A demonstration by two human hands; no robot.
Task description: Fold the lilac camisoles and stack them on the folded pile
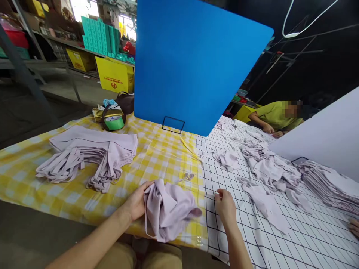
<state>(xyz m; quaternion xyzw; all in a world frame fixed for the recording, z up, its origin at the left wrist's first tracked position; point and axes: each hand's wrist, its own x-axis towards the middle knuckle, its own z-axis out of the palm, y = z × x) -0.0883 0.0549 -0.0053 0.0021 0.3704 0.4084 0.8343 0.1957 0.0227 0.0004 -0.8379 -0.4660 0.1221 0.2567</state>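
Observation:
A crumpled pale lilac cloth piece (pixel 172 209) with a thin strap hangs over the near edge of the yellow-checked tablecloth. My left hand (pixel 138 201) is closed on its left side, thumb on top. To the right, apart from the cloth, my right hand (pixel 226 207) hovers over the white grid-patterned cloth (pixel 215 224). Its fingers are curled, and whatever may be between them is hidden. Just beyond the crumpled piece lies what looks like small metal scissors (pixel 189 176). At the left is a neat stack of lilac cloth pieces with straps (pixel 92 144).
A blue divider board (pixel 193 63) stands across the table on a wire stand (pixel 173 125). Green tape (pixel 114 122) lies at the back left. Loose lilac pieces (pixel 269 172) and a folded stack (pixel 331 183) lie right. A co-worker (pixel 280 116) sits beyond; another person's hand (pixel 353 227) shows at the right edge.

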